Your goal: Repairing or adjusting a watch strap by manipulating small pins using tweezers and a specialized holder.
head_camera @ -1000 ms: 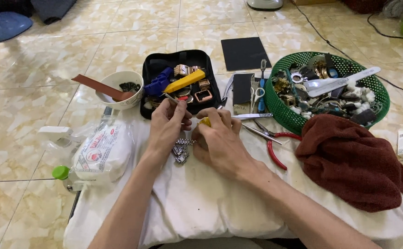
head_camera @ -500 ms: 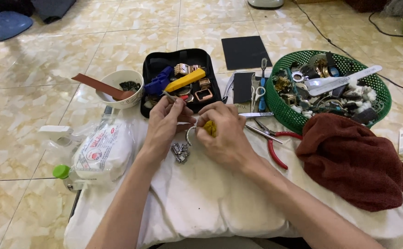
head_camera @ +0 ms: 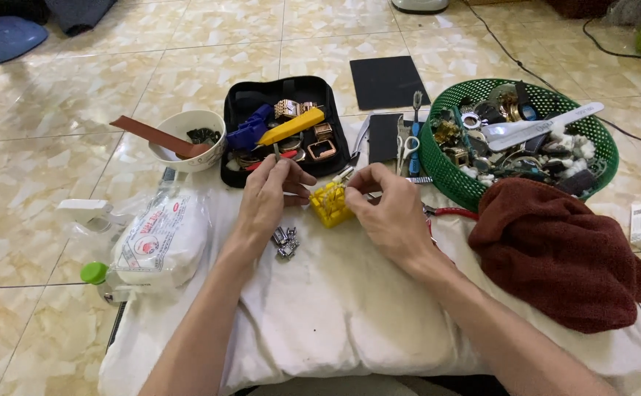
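Note:
My left hand [head_camera: 270, 192] pinches a thin metal pin tool that sticks up above its fingertips. My right hand [head_camera: 381, 207] pinches a small metal part just above a yellow plastic block [head_camera: 330, 204] that stands between the two hands on a white cushion [head_camera: 335, 308]. A piece of silver watch bracelet [head_camera: 285, 241] lies on the cushion just below my left hand. Behind the hands stands an open black tool case [head_camera: 335, 103] with a yellow tool, a blue tool and watch parts in it.
A green mesh basket [head_camera: 445, 165] full of watch parts stands at the right, a brown towel [head_camera: 555, 253] below it. Red-handled pliers [head_camera: 452, 213] lie beside my right hand. A white bowl [head_camera: 181, 136], a plastic bag [head_camera: 159, 238] and a green-capped bottle [head_camera: 94, 275] are at the left.
My hands have drawn apart from each other. The yellow block, hidden under my right hand before, now stands in the open between them, and the bracelet piece lies uncovered.

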